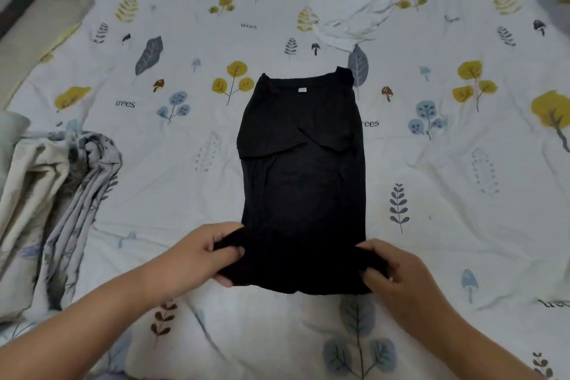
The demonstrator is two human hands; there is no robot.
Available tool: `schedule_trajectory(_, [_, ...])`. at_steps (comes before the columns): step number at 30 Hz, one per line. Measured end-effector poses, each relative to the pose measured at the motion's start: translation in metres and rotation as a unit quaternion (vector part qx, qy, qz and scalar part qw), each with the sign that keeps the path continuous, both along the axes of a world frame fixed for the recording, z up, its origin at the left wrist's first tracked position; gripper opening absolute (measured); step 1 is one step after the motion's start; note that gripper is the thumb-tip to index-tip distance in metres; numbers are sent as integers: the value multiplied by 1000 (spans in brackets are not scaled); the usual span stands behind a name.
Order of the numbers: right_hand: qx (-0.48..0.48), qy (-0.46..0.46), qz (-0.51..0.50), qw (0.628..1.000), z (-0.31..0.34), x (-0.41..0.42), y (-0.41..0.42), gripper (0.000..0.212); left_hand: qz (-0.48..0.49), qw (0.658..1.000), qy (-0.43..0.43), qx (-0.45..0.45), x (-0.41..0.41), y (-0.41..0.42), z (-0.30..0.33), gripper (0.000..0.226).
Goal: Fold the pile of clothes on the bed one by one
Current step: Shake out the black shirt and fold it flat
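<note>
your left hand (197, 251) and right hand (398, 274) each pinched shut on a bottom corner of the black shirt (302, 170), likely so you could fold it up evenly on the bed (185, 188).

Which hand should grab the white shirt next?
Probably the right hand: the white shirt lies crumpled on the far right. Both hands now pinch the black shirt's bottom corners; left hand sits farther away.

Black shirt (303, 182), sleeves folded inward
</note>
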State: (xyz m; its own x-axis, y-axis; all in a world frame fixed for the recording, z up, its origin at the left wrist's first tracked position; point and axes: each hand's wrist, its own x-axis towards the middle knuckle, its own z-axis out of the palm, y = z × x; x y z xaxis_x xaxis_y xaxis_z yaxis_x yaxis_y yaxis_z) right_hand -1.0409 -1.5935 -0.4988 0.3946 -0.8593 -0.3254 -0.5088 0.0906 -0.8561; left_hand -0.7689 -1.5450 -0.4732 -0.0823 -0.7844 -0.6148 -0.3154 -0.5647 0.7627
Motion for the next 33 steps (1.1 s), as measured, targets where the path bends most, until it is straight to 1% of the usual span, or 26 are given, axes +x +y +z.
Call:
schedule_trajectory(3, [32, -72, -47, 996, 11, 8, -42, 27, 9, 999, 31, -14, 13, -40, 14, 26])
schedule_trajectory(5, [79, -118, -72, 987, 14, 17, -73, 21, -2, 999, 48, -25, 24, -68, 18, 25])
schedule_trajectory(7, [149, -171, -113, 967, 13, 27, -105, 15, -18, 997, 68, -37, 35, -98, 19, 27])
schedule_trajectory(9, [208, -227, -161, 938, 14, 41, -136, 18, -10, 994, 97, -39, 45, -131, 14, 27])
schedule_trajectory(11, [245, -257, -194, 914, 14, 55, -165, 20, 11, 991, 130, -34, 56, -163, 7, 28])
schedule_trajectory(13, [259, -263, -216, 904, 12, 67, -192, 22, 29, 985, 168, -18, 64, -195, -2, 30])
schedule_trajectory(16, [255, -222, -235, 911, 6, 84, -231, 20, 50, 981, 188, 3, 74, -241, -14, 30])
schedule_trajectory(18, [235, -193, -262, 916, 0, 94, -259, 21, 52, 985, 166, -4, 78, -269, -20, 30])
schedule_trajectory(20, [212, -181, -266, 923, -4, 104, -286, 21, 50, 989, 135, -22, 82, -297, -23, 33])
schedule_trajectory(23, [193, -199, -267, 923, -13, 115, -323, 18, 66, 991, 103, -49, 87, -334, -30, 33])
schedule_trajectory(24, [180, -189, -268, 927, -19, 118, -331, 18, 78, 993, 68, -57, 88, -344, -35, 32])
schedule_trajectory(25, [152, -143, -265, 941, -27, 121, -338, 25, 82, 994, -7, -76, 89, -352, -42, 30])
schedule_trajectory(26, [109, -51, -253, 960, -37, 123, -343, 40, 69, 986, -118, -98, 90, -358, -52, 32])
schedule_trajectory(27, [51, 58, -244, 967, -47, 125, -344, 51, 50, 959, -251, -119, 91, -361, -63, 41])
schedule_trajectory(28, [-22, 146, -244, 959, -54, 127, -343, 56, 36, 919, -366, -143, 89, -359, -72, 52])
schedule_trajectory(29, [-94, 188, -241, 948, -59, 131, -338, 57, 27, 882, -433, -184, 83, -354, -79, 58])
schedule_trajectory(30, [-165, 193, -225, 941, -64, 136, -331, 58, 18, 855, -462, -235, 75, -348, -86, 61])
schedule_trajectory(31, [-227, 199, -186, 935, -71, 141, -322, 60, -5, 834, -471, -286, 66, -340, -95, 62])
schedule_trajectory(32, [-271, 234, -123, 926, -80, 146, -313, 63, -48, 818, -473, -322, 56, -331, -105, 63])
schedule_trajectory(33, [-295, 286, -46, 911, -91, 149, -304, 66, -105, 807, -475, -335, 48, -322, -117, 64])
